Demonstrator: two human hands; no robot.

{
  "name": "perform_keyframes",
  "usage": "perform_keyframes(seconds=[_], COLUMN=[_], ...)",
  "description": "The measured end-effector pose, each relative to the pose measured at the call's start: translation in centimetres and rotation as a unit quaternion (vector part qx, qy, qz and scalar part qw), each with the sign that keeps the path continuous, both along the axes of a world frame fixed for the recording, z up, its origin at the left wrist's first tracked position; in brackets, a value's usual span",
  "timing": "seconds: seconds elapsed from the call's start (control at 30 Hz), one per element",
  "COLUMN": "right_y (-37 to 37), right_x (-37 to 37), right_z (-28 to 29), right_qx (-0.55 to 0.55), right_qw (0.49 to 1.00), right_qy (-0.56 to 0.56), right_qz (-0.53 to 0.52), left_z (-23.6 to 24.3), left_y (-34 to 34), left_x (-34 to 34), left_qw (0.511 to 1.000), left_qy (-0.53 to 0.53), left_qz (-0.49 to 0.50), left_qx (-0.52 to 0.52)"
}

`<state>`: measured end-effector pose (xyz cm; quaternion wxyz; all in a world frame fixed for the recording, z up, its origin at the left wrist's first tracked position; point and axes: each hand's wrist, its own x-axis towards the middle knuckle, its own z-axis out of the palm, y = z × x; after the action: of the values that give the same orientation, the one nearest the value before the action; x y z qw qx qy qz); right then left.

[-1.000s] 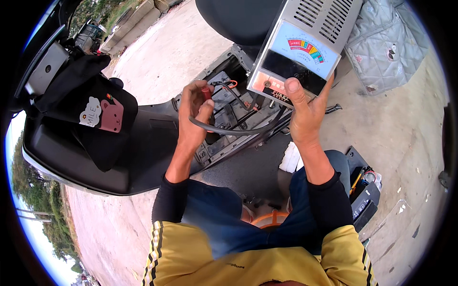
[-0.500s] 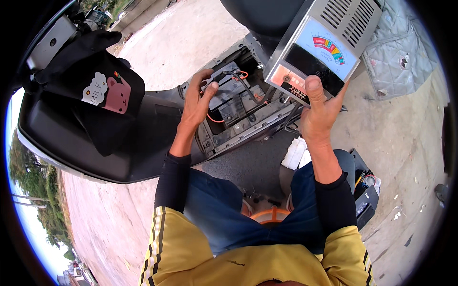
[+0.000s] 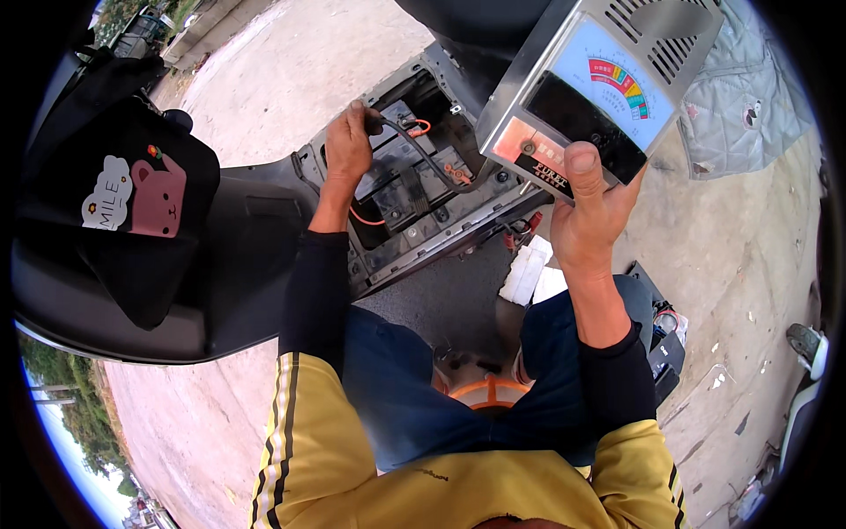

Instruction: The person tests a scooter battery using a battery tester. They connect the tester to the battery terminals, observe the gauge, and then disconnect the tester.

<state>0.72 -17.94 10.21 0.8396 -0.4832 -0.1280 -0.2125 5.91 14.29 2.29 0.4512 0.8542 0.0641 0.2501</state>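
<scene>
My right hand (image 3: 592, 210) is closed around the lower edge of a battery load tester (image 3: 589, 97), a grey metal box with a slotted cover and a coloured dial, thumb on its front. From the tester a thick black cable (image 3: 421, 159) runs left across an open scooter battery bay. My left hand (image 3: 350, 145) pinches this cable's dark end at the bay's far left; the fingers partly hide it. Beneath lie the grey batteries (image 3: 385, 172) with orange-red wires (image 3: 368, 218). A red clamp (image 3: 526, 227) hangs by the bay's right side, below the tester.
The scooter's black body carries a black cloth bag (image 3: 123, 194) with a pink bear at left. White foam pieces (image 3: 529, 269) lie near my knees. Tools in a dark case (image 3: 665, 353) sit to the right, and a silver quilted cover (image 3: 749, 106) is at upper right.
My left hand has gone from hovering with spread fingers to pinching the black cable's end, drawing it up and left. The red clamp has come into view under the tester.
</scene>
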Motion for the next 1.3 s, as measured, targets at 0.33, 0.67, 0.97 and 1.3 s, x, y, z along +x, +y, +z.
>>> perform_keyframes(seconds=[0.33, 0.67, 0.97, 1.3], right_y=[-0.4, -0.7, -4.2, -10.8], right_x=[-1.3, -5.6, -10.5, -11.0], right_z=[2.7, 2.4, 4.0, 7.0], right_qx=[0.112, 0.248, 0.273, 0.181], right_qw=[0.983, 0.964, 0.958, 0.967], right_qy=[-0.002, -0.025, -0.065, -0.164], right_qz=[0.145, 0.091, 0.053, -0.071], left_z=[7.4, 5.5, 3.0, 4.9], left_y=[-4.8, -9.2, -12.3, -19.8], left_x=[-4.5, -16.7, -19.1, -18.3], left_qw=[0.98, 0.901, 0.851, 0.919], left_qy=[0.091, 0.335, 0.35, 0.16], left_qz=[-0.155, -0.245, -0.35, -0.308], left_qx=[0.082, 0.124, 0.178, 0.186])
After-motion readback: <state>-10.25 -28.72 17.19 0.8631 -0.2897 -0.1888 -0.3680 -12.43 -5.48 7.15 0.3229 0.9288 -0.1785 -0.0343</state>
